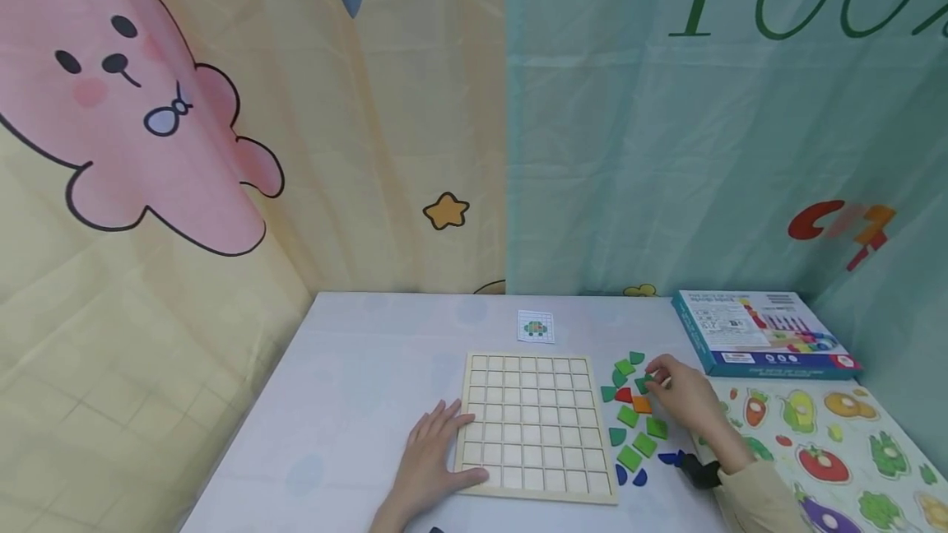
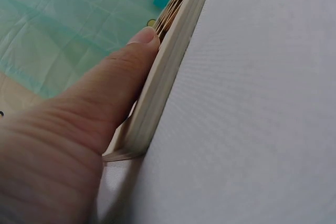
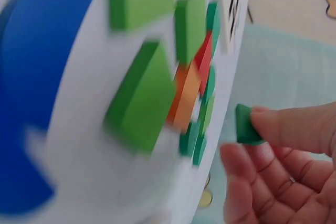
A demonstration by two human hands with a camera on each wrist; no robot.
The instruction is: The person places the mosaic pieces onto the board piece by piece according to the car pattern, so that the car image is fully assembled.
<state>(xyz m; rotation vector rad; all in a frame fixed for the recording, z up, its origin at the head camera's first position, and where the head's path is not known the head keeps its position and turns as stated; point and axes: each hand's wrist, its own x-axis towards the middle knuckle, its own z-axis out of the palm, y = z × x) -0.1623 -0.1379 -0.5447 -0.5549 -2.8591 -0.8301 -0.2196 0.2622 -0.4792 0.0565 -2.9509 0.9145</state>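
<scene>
A wooden grid board (image 1: pixel 532 456) with square cells lies on the white table. My left hand (image 1: pixel 429 459) rests at its left edge, fingers spread, and in the left wrist view the thumb (image 2: pixel 118 74) lies along the board's side. To the right of the board, my right hand (image 1: pixel 685 393) pinches a small dark green block (image 3: pixel 245 125) with a curved side between thumb and finger. Loose pieces lie beneath and around that hand: light green squares (image 1: pixel 628 416), dark green curved ones (image 1: pixel 618 436), a red one (image 1: pixel 624 395), an orange one (image 1: pixel 641 405) and blue ones (image 1: pixel 640 478).
Behind the board lies a small card (image 1: pixel 535 326) printed with a coloured pattern on a grid. A flat box (image 1: pixel 763 334) sits at the back right. In front of it is a sheet (image 1: pixel 852 434) with vegetable pictures, partly under the right sleeve. Curtains (image 1: pixel 415 122) hang behind the table.
</scene>
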